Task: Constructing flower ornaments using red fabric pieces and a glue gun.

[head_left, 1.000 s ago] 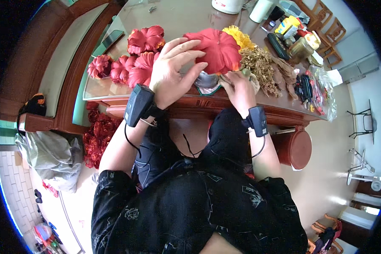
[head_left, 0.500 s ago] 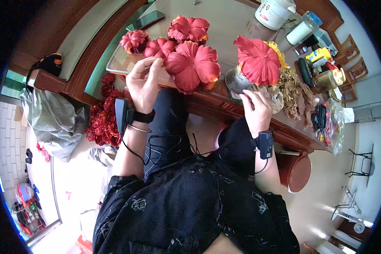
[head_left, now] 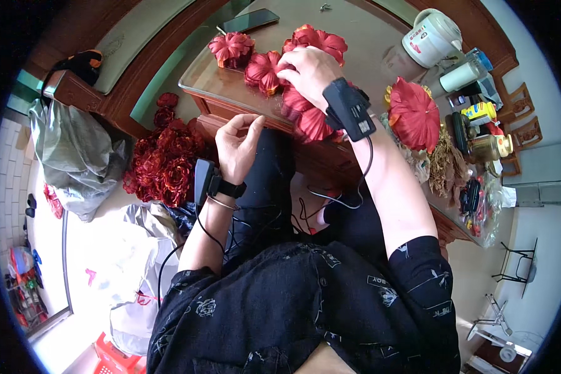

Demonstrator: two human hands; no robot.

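Note:
My right hand [head_left: 310, 71] is reaching across over the group of red artificial flowers, its fingers bent. Its fingertips meet the edge of a small red flower [head_left: 263, 73]; whether they grip something is hidden. Lower and to the left, my left hand [head_left: 238, 148] hovers before the table edge with thumb and fingers drawn into a pinch. What it holds, if anything, is too small to make out. Close by are another small flower [head_left: 232, 50], a larger one behind [head_left: 318, 42] and a big one [head_left: 306, 115] partly under my right wrist. A big red bloom [head_left: 414, 115] stands apart at right.
A glass-topped wooden table [head_left: 215, 78] lies ahead. On its right are a white kettle [head_left: 431, 38], a jar of white stuff [head_left: 460, 78], dried brown plant stuff [head_left: 445, 165] and bottles. Dark red ruffled flowers [head_left: 168, 162] are heaped at left, beside a grey plastic bag [head_left: 81, 162].
My right hand has swung left from beside the big right-hand bloom to the flower group. My left hand has dropped back from the small flowers, still pinched. The view has shifted left.

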